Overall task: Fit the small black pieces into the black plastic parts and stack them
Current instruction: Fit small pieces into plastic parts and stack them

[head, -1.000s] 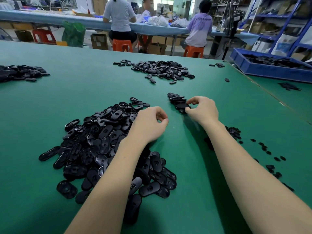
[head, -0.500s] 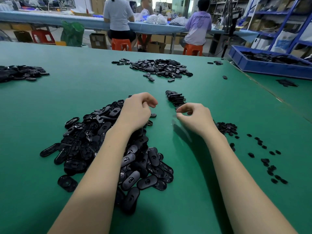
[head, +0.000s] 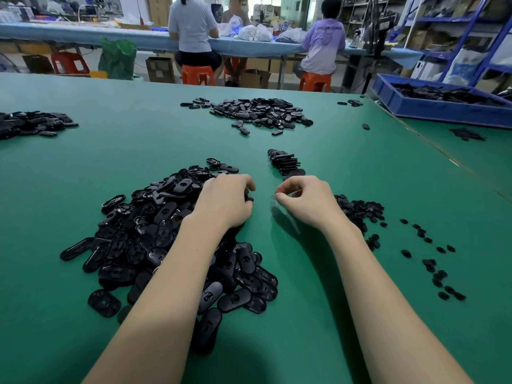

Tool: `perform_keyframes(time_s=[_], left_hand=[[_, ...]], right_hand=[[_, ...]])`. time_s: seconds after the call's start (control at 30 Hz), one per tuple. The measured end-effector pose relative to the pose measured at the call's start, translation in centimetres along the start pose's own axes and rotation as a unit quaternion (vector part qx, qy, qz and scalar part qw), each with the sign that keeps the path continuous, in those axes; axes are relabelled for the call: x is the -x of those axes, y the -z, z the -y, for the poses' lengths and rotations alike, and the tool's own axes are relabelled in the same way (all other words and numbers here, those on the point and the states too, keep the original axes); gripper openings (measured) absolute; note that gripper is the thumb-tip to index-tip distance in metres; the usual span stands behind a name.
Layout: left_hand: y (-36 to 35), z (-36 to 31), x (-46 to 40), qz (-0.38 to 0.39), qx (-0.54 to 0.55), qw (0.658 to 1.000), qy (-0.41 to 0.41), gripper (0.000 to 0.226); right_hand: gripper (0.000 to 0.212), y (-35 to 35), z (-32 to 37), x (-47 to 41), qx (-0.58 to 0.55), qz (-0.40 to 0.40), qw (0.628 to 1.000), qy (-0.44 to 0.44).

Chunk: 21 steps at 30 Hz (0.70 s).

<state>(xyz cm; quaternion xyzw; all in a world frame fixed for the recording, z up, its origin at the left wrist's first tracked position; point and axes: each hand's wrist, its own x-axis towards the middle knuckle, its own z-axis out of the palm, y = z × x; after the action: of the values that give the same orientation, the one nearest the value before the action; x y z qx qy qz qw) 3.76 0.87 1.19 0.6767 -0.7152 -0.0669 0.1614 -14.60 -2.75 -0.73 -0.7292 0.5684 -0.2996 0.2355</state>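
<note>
A wide green-covered table (head: 144, 151) fills the view inside a workshop. At 12 o'clock, behind it, a long blue table (head: 83, 34) stands with three people seated on orange plastic stools (head: 197, 74), their backs or fronts to the camera. Blue metal shelves (head: 454, 31) with boxes stand at 2 o'clock.

The large heap of black oval plastic parts (head: 144, 234) lies at 9 o'clock from the hands, and the left forearm hides a part of it. The left hand (head: 225, 202) rests at the heap's far edge with curled fingers; something dark shows under the fingertips, but I cannot tell if the grip holds it. The right hand (head: 304, 199) is just beside the left one, thumb and forefinger pinched together; whether a piece is between them is too small to see. The small black pieces (head: 360, 209) lie at 3 o'clock of the right hand, partly behind the wrist, with more scattered toward 4 o'clock. The short stack of finished black parts (head: 285, 163) stands at 12 o'clock, near the hands.

A blue plastic bin (head: 432, 108) at 2 o'clock holds black parts and is cut off by the frame edge. Two further heaps of black parts lie at 12 o'clock (head: 257, 112) and at 10 o'clock (head: 30, 124).
</note>
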Motion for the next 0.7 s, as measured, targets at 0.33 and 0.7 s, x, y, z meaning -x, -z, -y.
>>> perform_keyframes(time_s=[0.33,0.7], left_hand=[[-0.5,-0.8,0.4,-0.031,-0.025,0.999,-0.008,0.021],[-0.5,-0.8,0.3,-0.057,0.026,0.998,-0.011,0.024]], right_hand=[[0.008,-0.2,0.4,0.3,0.005,0.012,1.0,-0.004],[0.004,0.0,1.2,0.5,-0.054,0.01,0.998,-0.022]])
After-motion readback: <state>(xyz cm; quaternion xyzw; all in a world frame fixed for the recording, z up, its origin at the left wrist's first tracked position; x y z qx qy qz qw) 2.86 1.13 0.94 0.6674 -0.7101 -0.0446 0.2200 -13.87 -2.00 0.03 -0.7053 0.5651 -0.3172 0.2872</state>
